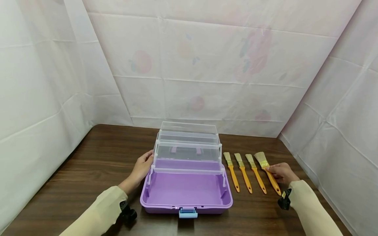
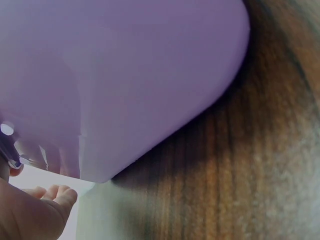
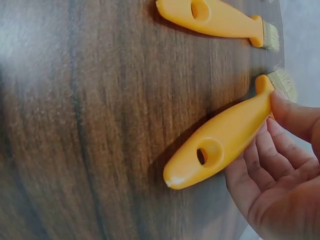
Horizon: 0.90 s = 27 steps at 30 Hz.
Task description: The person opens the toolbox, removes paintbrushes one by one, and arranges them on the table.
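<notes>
My right hand (image 1: 283,173) pinches the widest paintbrush (image 1: 273,181) near the neck of its orange handle. In the right wrist view the thumb lies at the ferrule end, fingers under the handle (image 3: 220,140). Three narrower paintbrushes (image 1: 244,175) lie side by side to its left, bristles pointing away. My left hand (image 1: 142,166) holds the left side of a purple storage box (image 1: 186,188) toward the back. The box stands open, its clear trays (image 1: 189,152) raised at the rear. In the left wrist view the box's purple side (image 2: 125,75) fills much of the picture.
A light blue latch (image 1: 188,213) hangs at the box's front edge. Dark wood-grain tabletop (image 1: 97,170) lies under everything. White sheets (image 1: 189,65) with faint fruit prints enclose the back and both sides of the table.
</notes>
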Each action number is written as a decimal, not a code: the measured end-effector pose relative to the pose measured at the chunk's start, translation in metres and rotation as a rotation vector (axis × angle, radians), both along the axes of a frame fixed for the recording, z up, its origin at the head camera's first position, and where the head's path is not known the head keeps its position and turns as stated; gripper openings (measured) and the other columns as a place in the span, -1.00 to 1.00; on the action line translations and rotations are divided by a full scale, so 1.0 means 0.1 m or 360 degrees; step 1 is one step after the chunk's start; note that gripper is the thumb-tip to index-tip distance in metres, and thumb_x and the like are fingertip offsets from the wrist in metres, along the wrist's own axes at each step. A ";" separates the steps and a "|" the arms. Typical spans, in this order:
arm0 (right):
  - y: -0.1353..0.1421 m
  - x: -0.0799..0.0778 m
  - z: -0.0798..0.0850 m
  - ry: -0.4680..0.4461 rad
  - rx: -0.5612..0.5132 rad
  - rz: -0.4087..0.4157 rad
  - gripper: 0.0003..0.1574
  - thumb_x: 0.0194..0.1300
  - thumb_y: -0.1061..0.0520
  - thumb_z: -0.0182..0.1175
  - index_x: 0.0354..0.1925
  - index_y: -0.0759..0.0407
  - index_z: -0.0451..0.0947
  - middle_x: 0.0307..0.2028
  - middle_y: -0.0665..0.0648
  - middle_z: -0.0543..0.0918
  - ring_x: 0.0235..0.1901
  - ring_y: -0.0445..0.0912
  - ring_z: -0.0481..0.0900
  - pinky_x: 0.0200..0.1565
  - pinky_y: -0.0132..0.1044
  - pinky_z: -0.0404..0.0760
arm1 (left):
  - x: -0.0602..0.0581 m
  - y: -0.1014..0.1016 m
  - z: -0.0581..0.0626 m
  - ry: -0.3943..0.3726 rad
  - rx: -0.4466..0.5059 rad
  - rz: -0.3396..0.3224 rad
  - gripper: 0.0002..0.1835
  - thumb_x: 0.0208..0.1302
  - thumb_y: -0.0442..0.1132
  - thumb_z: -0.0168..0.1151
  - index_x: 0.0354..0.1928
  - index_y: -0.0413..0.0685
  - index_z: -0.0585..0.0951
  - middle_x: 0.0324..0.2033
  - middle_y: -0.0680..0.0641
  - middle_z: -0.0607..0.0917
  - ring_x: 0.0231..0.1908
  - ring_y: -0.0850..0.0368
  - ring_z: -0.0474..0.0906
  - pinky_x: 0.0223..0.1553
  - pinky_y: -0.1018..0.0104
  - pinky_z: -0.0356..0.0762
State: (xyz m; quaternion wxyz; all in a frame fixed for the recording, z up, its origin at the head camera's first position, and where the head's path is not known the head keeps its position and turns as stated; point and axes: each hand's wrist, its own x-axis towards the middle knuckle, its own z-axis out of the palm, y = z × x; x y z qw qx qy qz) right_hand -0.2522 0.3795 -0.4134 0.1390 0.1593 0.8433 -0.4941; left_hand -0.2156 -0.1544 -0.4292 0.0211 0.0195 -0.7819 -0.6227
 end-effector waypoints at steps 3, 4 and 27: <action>-0.01 0.00 0.01 0.0011 0.0028 0.0010 -0.53 0.17 0.17 0.11 -0.07 0.55 0.38 -0.43 0.07 0.54 -0.46 -0.12 0.49 -0.36 -0.17 0.55 | -0.01 0.00 0.00 -0.0005 -0.0007 0.0003 -0.49 0.34 -0.14 -0.18 0.23 -0.31 0.20 0.11 -0.29 0.37 0.06 -0.05 0.30 0.06 0.12 0.27; -0.01 0.00 0.01 0.0015 0.0034 0.0012 -0.54 0.17 0.18 0.11 -0.09 0.55 0.40 -0.43 0.07 0.54 -0.46 -0.12 0.49 -0.36 -0.17 0.55 | -0.01 0.00 -0.01 -0.0006 -0.0009 0.0004 -0.50 0.34 -0.15 -0.18 0.23 -0.31 0.20 0.11 -0.29 0.37 0.06 -0.05 0.30 0.06 0.13 0.27; -0.09 -0.03 0.06 0.0197 0.0543 0.0180 -0.66 0.10 0.19 0.18 -0.32 0.53 0.50 -0.45 0.25 0.56 -0.50 -0.03 0.53 -0.44 -0.15 0.57 | -0.01 0.00 -0.02 0.0017 -0.0007 0.0008 -0.50 0.33 -0.15 -0.17 0.22 -0.31 0.22 0.09 -0.30 0.39 0.04 -0.06 0.32 0.05 0.13 0.28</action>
